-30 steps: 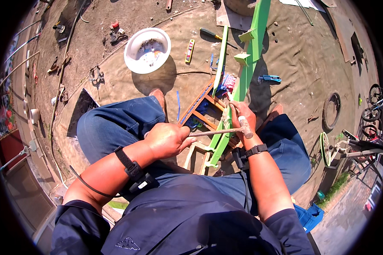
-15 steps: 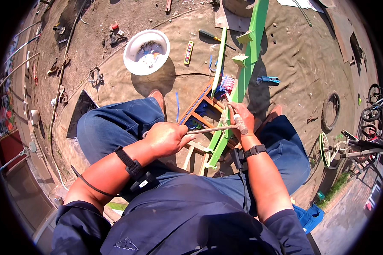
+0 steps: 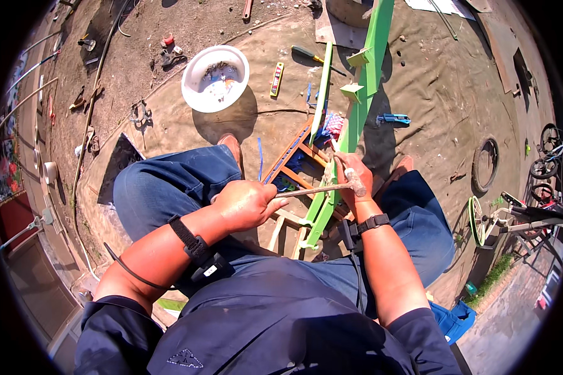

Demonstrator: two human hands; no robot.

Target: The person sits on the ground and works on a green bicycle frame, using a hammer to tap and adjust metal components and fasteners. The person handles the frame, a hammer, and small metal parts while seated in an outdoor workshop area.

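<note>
My left hand [image 3: 247, 205] is closed round the thin handle of a hammer [image 3: 316, 189], held level across my lap. The hammer's head [image 3: 356, 181] lies over my right hand [image 3: 358, 167]. That hand is closed at the edge of a long green wooden beam [image 3: 358, 115]; what its fingers grip is partly hidden. The beam runs from between my knees to the far edge of the view, with small green blocks [image 3: 351, 92] on its side. Beside it lies an orange-brown wooden frame [image 3: 289, 150] with blue strapping, and a red-and-white striped bundle [image 3: 334, 127].
On the brown ground sheet stands a white basin [image 3: 191, 87] with small bits inside. Around it lie a yellow level [image 3: 277, 79], a screwdriver [image 3: 306, 54], a green strip [image 3: 323, 84] and a blue utility knife [image 3: 394, 118]. To the right are a tyre [image 3: 477, 164] and a bicycle [image 3: 513, 225].
</note>
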